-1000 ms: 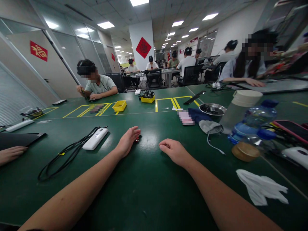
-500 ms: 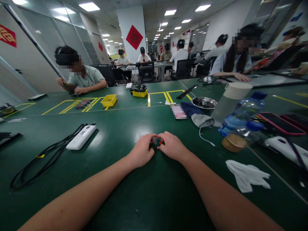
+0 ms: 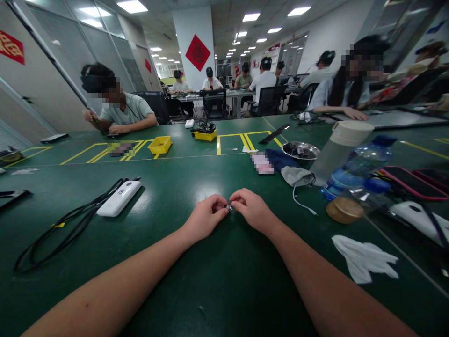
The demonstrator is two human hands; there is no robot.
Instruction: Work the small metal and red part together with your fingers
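Note:
My left hand [image 3: 205, 216] and my right hand [image 3: 253, 210] meet over the green table [image 3: 217, 281], fingertips pinched together. Between them sits a tiny part [image 3: 229, 207], too small to name; it looks metallic with a hint of red. Both hands are closed on it from either side. Both forearms stretch across the table toward the middle.
A white power bank [image 3: 119, 198] with a black cable [image 3: 66, 224] lies to the left. To the right stand a tumbler [image 3: 335, 150], water bottles [image 3: 354, 168], phones [image 3: 407, 182], a wooden lid [image 3: 343, 209] and a crumpled tissue [image 3: 365, 257]. Other people sit at tables beyond.
My hands, apart on the table a second ago, have come together and now pinch a tiny part between their fingertips. The view has shifted slightly.

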